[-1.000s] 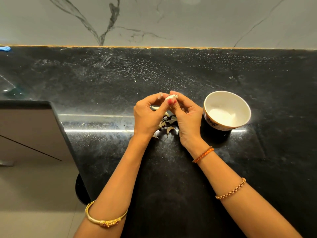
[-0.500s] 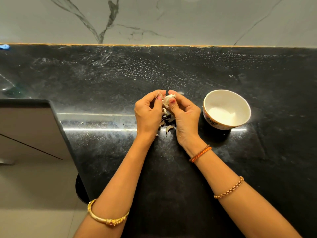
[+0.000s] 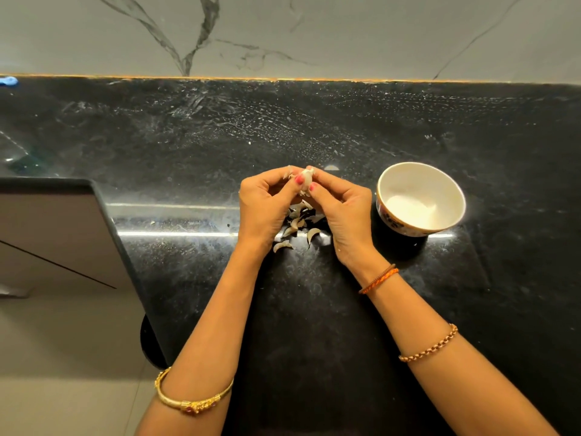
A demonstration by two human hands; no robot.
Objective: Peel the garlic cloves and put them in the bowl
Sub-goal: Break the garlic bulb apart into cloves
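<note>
Both my hands meet above the black counter and pinch one pale garlic clove (image 3: 306, 177) between their fingertips. My left hand (image 3: 267, 206) holds it from the left, my right hand (image 3: 344, 212) from the right. A flake of skin hangs from the clove. Under the hands lies a small heap of garlic skins and cloves (image 3: 298, 225). A white bowl (image 3: 385, 187) with a patterned outside stands just right of my right hand; its inside shows only white.
The black stone counter (image 3: 314, 130) runs back to a grey marble wall. Its left edge steps down beside a brown cabinet front (image 3: 47, 234). A small blue object (image 3: 8, 80) lies at the far left back.
The hands have kept working the same clove, fingers shifting on it. The clove sits a little higher between the fingertips than half a second ago.
</note>
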